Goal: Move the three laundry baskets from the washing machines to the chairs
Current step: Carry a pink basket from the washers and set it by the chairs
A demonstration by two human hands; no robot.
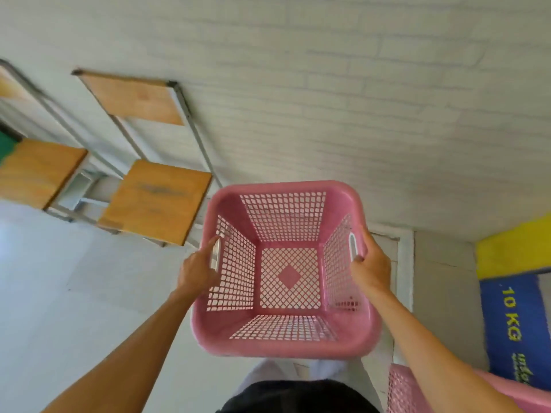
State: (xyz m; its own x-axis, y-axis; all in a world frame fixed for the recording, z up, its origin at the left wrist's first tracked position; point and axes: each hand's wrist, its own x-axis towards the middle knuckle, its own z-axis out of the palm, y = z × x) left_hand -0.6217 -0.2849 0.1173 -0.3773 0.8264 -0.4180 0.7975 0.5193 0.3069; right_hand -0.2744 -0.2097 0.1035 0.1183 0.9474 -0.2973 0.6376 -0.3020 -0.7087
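Observation:
I hold an empty pink laundry basket (286,341) in the air in front of me, seen from above. My left hand (198,271) grips its left handle slot and my right hand (371,266) grips the right handle slot. A second pink basket (402,389) shows at the bottom right, partly hidden by my right arm. Two wooden chairs stand against the wall at the left: the nearer chair (155,201) just left of the basket, and another chair (38,171) further left, carrying something green at the frame's edge.
A white brick wall (328,99) runs behind the chairs. A blue and yellow washing machine (512,308) marked "10 KG" is at the right edge. Pale floor (74,293) spreads at the lower left.

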